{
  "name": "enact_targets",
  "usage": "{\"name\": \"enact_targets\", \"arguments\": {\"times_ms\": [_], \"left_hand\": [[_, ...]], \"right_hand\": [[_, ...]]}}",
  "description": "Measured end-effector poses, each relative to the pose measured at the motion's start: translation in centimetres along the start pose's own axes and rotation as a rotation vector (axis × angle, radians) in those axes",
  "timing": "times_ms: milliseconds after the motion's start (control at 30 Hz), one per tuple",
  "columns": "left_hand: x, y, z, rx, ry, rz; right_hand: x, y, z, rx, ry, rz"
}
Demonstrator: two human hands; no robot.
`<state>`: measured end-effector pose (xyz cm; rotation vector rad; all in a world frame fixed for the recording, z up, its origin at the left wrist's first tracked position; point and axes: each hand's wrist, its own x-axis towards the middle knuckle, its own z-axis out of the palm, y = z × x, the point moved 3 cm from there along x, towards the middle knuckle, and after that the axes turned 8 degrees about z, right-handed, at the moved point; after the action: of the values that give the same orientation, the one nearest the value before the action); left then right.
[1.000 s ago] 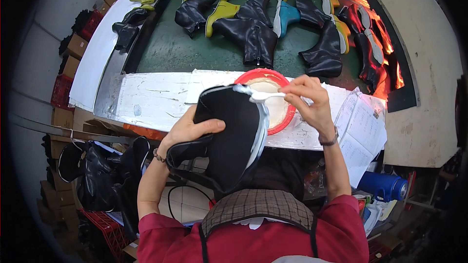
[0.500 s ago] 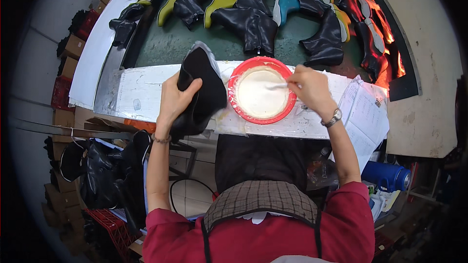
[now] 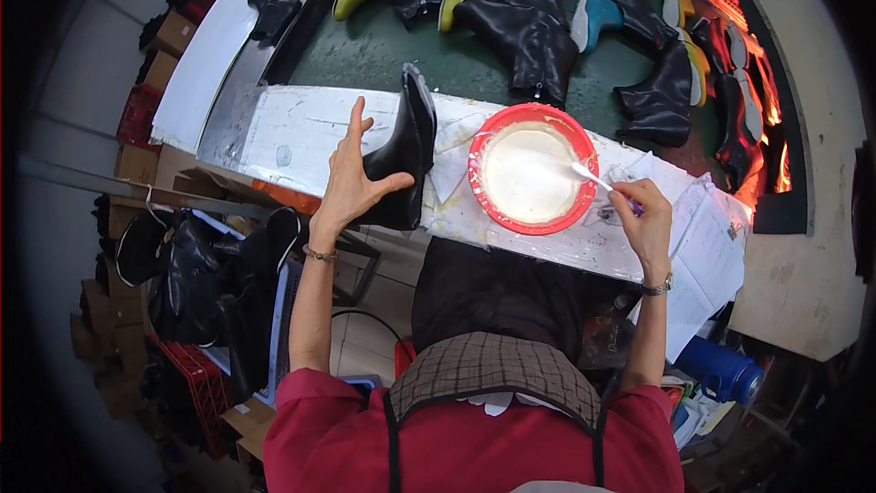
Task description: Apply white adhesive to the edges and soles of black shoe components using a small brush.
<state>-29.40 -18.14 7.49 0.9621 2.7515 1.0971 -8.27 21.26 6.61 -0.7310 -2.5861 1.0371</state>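
A black ankle boot (image 3: 406, 146) stands at the near edge of the white work board, its pale-edged sole turned to the right. My left hand (image 3: 351, 173) is at its left side, fingers stretched and spread, with the thumb lying across the boot. To the right is a red bowl (image 3: 476, 173) of thick cream-white paste (image 3: 525, 169). Between the closed fingers of my right hand (image 3: 650, 228) is a slim white brush (image 3: 591, 175), like a toothbrush with a purple part at the grip. Its head is over the bowl's right side.
Beyond the board, a green belt (image 3: 383, 64) carries black boots and yellow and teal boot-shaped forms toward a glowing orange heater (image 3: 776, 119). Papers (image 3: 707, 256) lie at the right, above a blue flask (image 3: 721, 370). More black boots (image 3: 192, 274) fill a crate on the left.
My left hand has loosened from the boot and spread its fingers; the boot has turned upright. My right hand has drawn the brush back to the bowl's right rim. The whole view has shifted.
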Motion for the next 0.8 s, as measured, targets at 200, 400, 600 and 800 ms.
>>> {"name": "enact_targets", "arguments": {"times_ms": [200, 400, 600, 800], "left_hand": [[-3.8, -1.6, -0.1, 0.34, -0.341, 0.017], [-3.9, -3.3, 1.8, 0.362, -0.235, 0.109], [-5.2, -0.8, 0.2, 0.096, 0.011, 0.124], [-4.4, 3.9, 1.0, -0.104, 0.235, 0.228]], "right_hand": [[-1.4, 1.0, -0.2, 0.081, 0.05, -0.058], [-1.2, -0.1, 0.6, -0.069, -0.007, -0.047], [-1.5, -0.4, 1.4, 0.024, 0.045, 0.035], [-1.9, -4.3, 1.5, 0.282, 0.191, -0.091]]}}
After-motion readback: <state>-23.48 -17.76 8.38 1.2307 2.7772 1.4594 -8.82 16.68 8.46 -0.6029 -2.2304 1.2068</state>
